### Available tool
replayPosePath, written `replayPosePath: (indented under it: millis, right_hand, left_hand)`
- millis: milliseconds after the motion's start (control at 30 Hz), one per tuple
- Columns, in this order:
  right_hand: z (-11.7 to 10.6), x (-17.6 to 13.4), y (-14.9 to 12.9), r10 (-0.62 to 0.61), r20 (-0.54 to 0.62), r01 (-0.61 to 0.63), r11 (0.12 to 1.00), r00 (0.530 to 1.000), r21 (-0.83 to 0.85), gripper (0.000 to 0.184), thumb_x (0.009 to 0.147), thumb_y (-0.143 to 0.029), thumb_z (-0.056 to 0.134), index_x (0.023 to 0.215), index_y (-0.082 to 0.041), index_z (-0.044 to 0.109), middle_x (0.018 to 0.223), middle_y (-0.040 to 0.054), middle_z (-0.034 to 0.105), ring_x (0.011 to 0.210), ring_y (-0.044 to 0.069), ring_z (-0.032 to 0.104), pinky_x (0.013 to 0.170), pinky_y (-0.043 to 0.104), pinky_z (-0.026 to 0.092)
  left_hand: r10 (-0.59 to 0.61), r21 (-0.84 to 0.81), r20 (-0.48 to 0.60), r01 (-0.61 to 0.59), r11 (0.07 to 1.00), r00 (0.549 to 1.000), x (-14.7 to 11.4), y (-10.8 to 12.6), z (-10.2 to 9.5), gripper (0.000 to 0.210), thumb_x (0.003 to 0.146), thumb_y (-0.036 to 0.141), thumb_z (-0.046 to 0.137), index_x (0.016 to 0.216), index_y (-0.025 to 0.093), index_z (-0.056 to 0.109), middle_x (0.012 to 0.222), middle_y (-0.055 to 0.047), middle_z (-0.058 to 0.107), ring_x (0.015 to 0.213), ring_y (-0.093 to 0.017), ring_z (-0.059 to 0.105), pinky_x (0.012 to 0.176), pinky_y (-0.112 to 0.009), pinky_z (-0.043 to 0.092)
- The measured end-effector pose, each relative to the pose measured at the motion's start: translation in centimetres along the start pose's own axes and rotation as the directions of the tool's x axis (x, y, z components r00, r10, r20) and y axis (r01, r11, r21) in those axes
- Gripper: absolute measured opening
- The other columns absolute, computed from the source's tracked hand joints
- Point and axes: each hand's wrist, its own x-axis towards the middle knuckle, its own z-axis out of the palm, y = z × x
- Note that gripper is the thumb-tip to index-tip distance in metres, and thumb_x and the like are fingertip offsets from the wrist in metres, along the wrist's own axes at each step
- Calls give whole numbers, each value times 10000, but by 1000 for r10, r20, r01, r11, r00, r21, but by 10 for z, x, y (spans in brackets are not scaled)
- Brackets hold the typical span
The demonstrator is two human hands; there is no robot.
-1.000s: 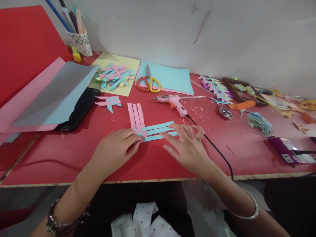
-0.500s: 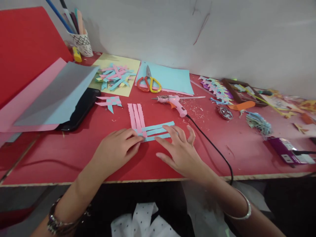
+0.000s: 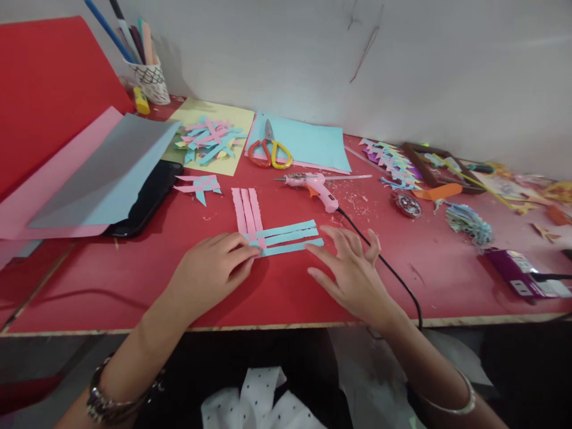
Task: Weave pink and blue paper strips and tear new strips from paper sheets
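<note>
At the near part of the red worktop (image 3: pixel 277 301), the left hand (image 3: pixel 210 268) presses its fingertips on the corner where pink paper strips (image 3: pixel 244 210) cross light-blue paper strips (image 3: pixel 290 234); whether it also pinches the paper, I cannot tell. The right hand (image 3: pixel 353 271) is spread and grips nothing, its index fingertip at the free end of the lowest blue strip. The weave looks loose: should the left fingers lift or slide, the crossings could slip apart, and an uneven tug from the right might skew or tear a thin strip. A black cord (image 3: pixel 402 280) runs just beside the right hand; a snag there could drag the pink glue gun (image 3: pixel 313 183), lying beyond the strips, into the paper.

Farther back on the right, a shallow brown wooden tray or frame (image 3: pixel 413 156) has pale scraps inside and a yellow stick lying across it. At the far left, a patterned white cup (image 3: pixel 154 83) stands upright, holding pens (image 3: pixel 109 28) and markers.
</note>
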Motion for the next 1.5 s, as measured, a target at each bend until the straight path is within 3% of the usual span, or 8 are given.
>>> replayPosePath:
  millis: [433, 533, 600, 700, 800, 967, 1133, 1500]
  right_hand:
    - [-3, 2, 15, 61, -80, -61, 998, 995, 1, 315, 876, -333, 321, 1001, -231, 592, 1148, 96, 520, 1038, 236, 456, 950, 546, 78]
    - [-7, 22, 15, -3, -66, 9, 996, 998, 88, 322, 871, -163, 295, 1087, -214, 527, 1076, 70, 572, 980, 184, 497, 952, 448, 157]
    - [-8, 38, 13, -109, 16, 105, 983, 994, 153, 324, 852, -121, 315, 1098, -195, 513, 1062, 67, 575, 957, 174, 505, 884, 362, 264]
    - [-8, 60, 10, -209, 163, 183, 970, 964, 158, 294, 824, -121, 397, 1092, -155, 514, 1049, 91, 559, 950, 195, 504, 779, 313, 307]
    - [-7, 70, 8, -199, 221, 176, 977, 955, 118, 243, 811, -128, 437, 1026, -150, 549, 990, 84, 565, 879, 194, 516, 732, 313, 278]
    - [-3, 68, 10, -159, 173, 130, 977, 972, 171, 178, 805, -178, 466, 950, -174, 568, 938, 58, 578, 865, 189, 510, 704, 317, 234]
    - [3, 65, 5, -188, 64, 157, 933, 980, 323, 145, 812, -232, 469, 922, -190, 556, 939, 26, 573, 911, 166, 503, 841, 369, 172]
    - [4, 64, -5, -245, 120, 182, 904, 962, 387, 167, 824, -256, 468, 938, -182, 564, 929, 39, 549, 866, 154, 484, 706, 301, 216]
  left_hand:
    - [-5, 13, -8, 5, 1000, 1000, 0, -2, 3, 283, 844, 238, 349, 876, 214, 630, 819, -29, 626, 745, -144, 583, 626, -250, 441]
    - [2, 15, -7, -2, 1000, 1000, -1, -3, 3, 282, 844, 240, 350, 881, 215, 629, 822, -32, 621, 746, -145, 581, 630, -253, 443]
    - [1, 2, 5, -1, 1000, 1000, -1, -3, 3, 287, 845, 240, 345, 889, 214, 627, 823, -36, 617, 744, -145, 579, 627, -256, 445]
    - [0, -36, 22, 1, 999, 1000, -1, -4, 3, 294, 847, 233, 334, 895, 211, 623, 831, -40, 610, 760, -146, 575, 633, -257, 451]
    - [1, -56, 40, 1, 998, 999, -1, -4, 3, 292, 850, 230, 326, 900, 213, 613, 847, -40, 603, 778, -148, 570, 663, -268, 456]
    - [-29, -28, 54, 30, 999, 998, 1, -5, 2, 220, 838, 278, 378, 924, 211, 569, 884, -47, 592, 807, -164, 564, 686, -280, 454]
    - [-116, -3, 39, 116, 993, 993, 3, -7, 3, 197, 800, 325, 470, 936, 197, 530, 894, -51, 581, 827, -191, 551, 656, -286, 453]
    - [-164, -3, 64, 164, 986, 984, 7, -3, 1, 229, 830, 353, 405, 891, 204, 569, 846, -33, 593, 799, -172, 561, 636, -268, 436]
